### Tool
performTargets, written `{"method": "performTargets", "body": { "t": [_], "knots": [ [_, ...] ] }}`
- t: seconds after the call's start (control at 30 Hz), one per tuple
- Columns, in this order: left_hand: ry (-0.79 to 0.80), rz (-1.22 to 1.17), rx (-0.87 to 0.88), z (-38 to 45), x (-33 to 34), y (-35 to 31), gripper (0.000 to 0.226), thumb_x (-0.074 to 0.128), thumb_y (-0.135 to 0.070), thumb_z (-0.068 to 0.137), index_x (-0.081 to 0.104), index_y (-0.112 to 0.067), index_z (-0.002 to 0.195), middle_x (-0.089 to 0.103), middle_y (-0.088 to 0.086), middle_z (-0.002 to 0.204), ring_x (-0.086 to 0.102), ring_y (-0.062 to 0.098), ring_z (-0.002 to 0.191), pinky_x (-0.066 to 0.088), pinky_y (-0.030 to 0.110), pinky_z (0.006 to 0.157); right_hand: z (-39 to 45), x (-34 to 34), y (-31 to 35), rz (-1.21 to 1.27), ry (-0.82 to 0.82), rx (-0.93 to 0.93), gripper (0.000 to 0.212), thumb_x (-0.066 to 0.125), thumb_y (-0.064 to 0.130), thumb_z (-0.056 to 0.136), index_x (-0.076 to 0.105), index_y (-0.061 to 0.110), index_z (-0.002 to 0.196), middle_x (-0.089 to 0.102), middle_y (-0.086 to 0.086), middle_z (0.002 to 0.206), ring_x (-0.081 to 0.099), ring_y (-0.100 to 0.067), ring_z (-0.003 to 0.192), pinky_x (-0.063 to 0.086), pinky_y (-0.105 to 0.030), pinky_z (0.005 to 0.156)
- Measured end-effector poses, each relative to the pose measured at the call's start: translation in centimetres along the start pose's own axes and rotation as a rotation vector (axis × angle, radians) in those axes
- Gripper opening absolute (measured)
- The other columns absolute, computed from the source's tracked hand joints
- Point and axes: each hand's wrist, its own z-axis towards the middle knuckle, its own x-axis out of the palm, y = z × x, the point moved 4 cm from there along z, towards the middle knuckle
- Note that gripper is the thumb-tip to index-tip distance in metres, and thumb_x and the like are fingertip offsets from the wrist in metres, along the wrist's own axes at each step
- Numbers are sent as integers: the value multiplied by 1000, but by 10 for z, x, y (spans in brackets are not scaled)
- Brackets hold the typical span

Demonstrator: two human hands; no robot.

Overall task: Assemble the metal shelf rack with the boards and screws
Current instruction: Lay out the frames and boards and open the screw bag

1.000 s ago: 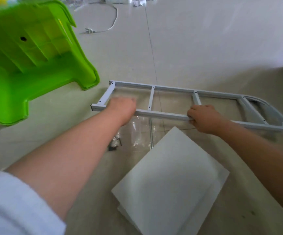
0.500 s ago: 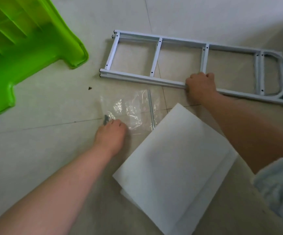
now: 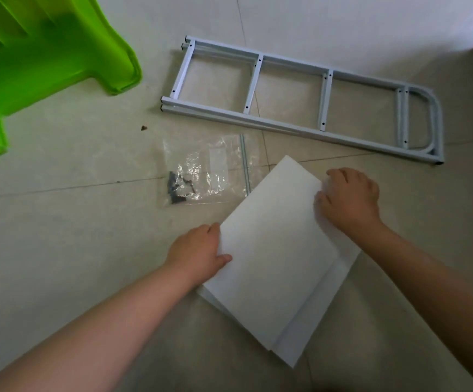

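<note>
A stack of white boards lies on the floor in front of me. My left hand grips the left edge of the top board, thumb on its face. My right hand holds the top board's right edge with curled fingers. Beyond them, two grey metal ladder-shaped side frames lie flat, one on the other. A clear plastic bag holding dark screws lies between the frames and the boards, next to a thin metal rod.
An overturned bright green plastic stool fills the upper left. A small dark loose piece lies on the pale tiled floor near the stool.
My right hand left the frame rail and moved down to the board's right edge. My left hand moved off the screw bag to the board's left edge. The frames stay flat.
</note>
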Motion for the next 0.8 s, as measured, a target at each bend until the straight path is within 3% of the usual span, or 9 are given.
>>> {"method": "performTargets", "body": {
  "t": [0.17, 0.4, 0.6, 0.8],
  "knots": [
    [-11, -96, -86, -4, 2, -8, 53, 59, -41, 86, 42, -9, 124, 48, 10, 126, 47, 27, 118, 39, 34, 91, -58, 18, -31, 126, 91, 332, 58, 53, 38, 88, 34, 7, 133, 35, -16, 139, 32, -33, 127, 29, -41, 102],
    [36, -33, -87, -14, 11, -23, 54, 60, -42, 84, 42, -7, 121, 48, 10, 125, 48, 27, 117, 40, 33, 90, -87, 41, -20, 432, 142, 530, 74, 62, 40, 83, 24, 10, 139, 19, -17, 146, 20, -35, 134, 27, -41, 106],
    [-11, -33, -73, -13, 10, -29, 54, 62, -43, 83, 46, -8, 120, 50, 10, 124, 49, 26, 116, 40, 32, 89, -91, 46, -31, 621, 173, 607, 89, 70, 36, 77, 15, 9, 142, 33, -18, 139, 33, -34, 129, 35, -40, 101],
    [-40, -123, -122, -13, 14, -40, 54, 66, -36, 82, 44, -5, 121, 49, 12, 124, 48, 27, 116, 38, 30, 90, -90, 48, -32, 624, 168, 632, 84, 71, 30, 77, 20, 7, 140, 36, -19, 136, 36, -35, 127, 36, -40, 100]
  ]
}}
